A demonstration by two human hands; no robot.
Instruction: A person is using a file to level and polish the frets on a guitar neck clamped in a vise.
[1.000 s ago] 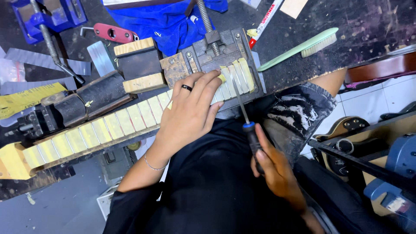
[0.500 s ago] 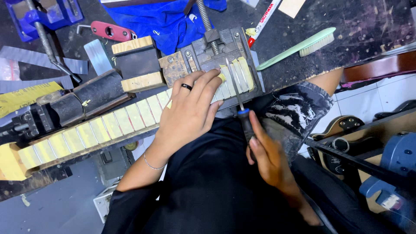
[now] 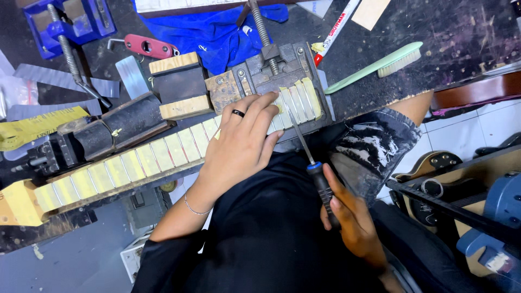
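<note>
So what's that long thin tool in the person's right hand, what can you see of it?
It looks like a slim file or screwdriver: a thin grey metal shaft, then a blue collar and a black handle. The right hand grips the handle low over the lap. The shaft slants up and left, its tip resting on the pale taped strips of the guitar neck, beside the fingers of the left hand.

One guitar neck (image 3: 135, 163), one file (image 3: 315, 163), two vises (image 3: 76, 21), one brush (image 3: 380, 65), two hands (image 3: 244, 146).

Left hand (image 3: 244, 142) flat, fingers spread; right hand (image 3: 350, 222) fisted.
</note>
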